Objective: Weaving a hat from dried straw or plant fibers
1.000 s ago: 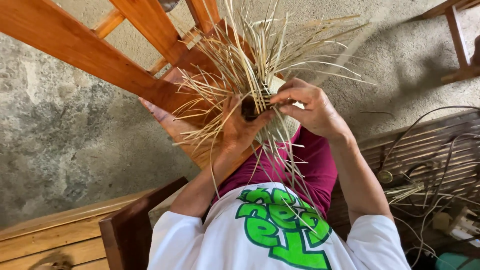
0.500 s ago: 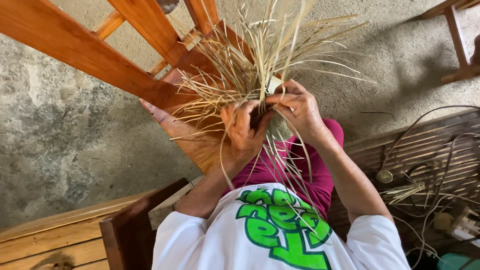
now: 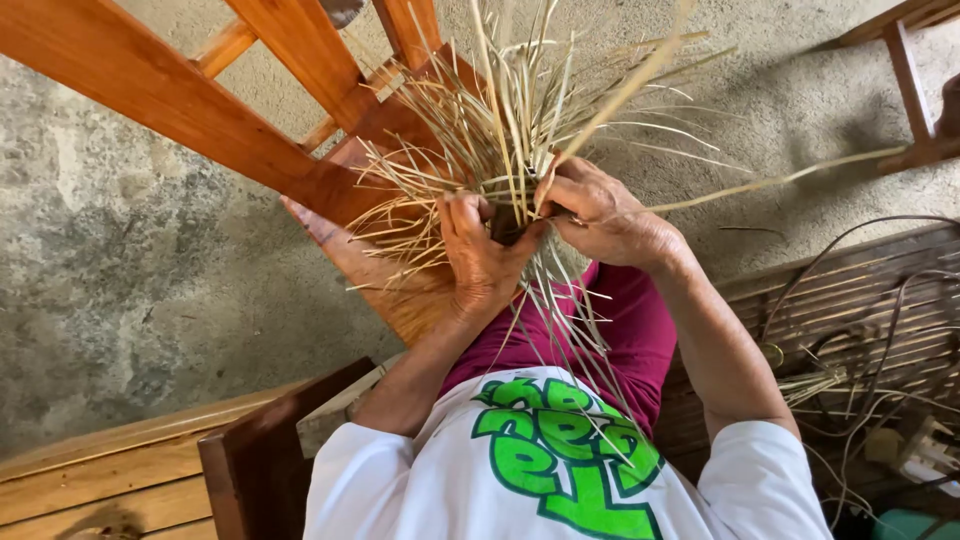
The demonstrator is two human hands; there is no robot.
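A bundle of pale straw strips (image 3: pixel 505 140) stands gathered at its middle between the two hands, above the person's lap. Its loose ends fan out upward and to both sides, and thinner strands (image 3: pixel 575 330) hang down over the maroon trousers (image 3: pixel 620 330) and the white shirt with a green print (image 3: pixel 560 460).

The left hand (image 3: pixel 485 260) is closed around the gathered core of the bundle from below, fingers curled over it. The right hand (image 3: pixel 600 215) touches the same core from the other side, fingertips (image 3: pixel 550 190) pinched narrowly on a few strips; one long strip (image 3: pixel 780 180) runs from this hand out to the right. The two hands meet at a dark knot of material (image 3: pixel 508 225) whose make I cannot tell.

Behind the bundle a reddish wooden chair frame (image 3: pixel 230 120) slants from the top left down to the hands, part of the straw lying over its slats. The floor (image 3: pixel 130 270) is rough grey concrete. At the lower left are a wooden plank bench (image 3: pixel 100 470) and a dark wooden post (image 3: pixel 250 470). On the right, a slatted wooden surface (image 3: pixel 860 300) carries more loose straw and dark cords (image 3: pixel 870 340).
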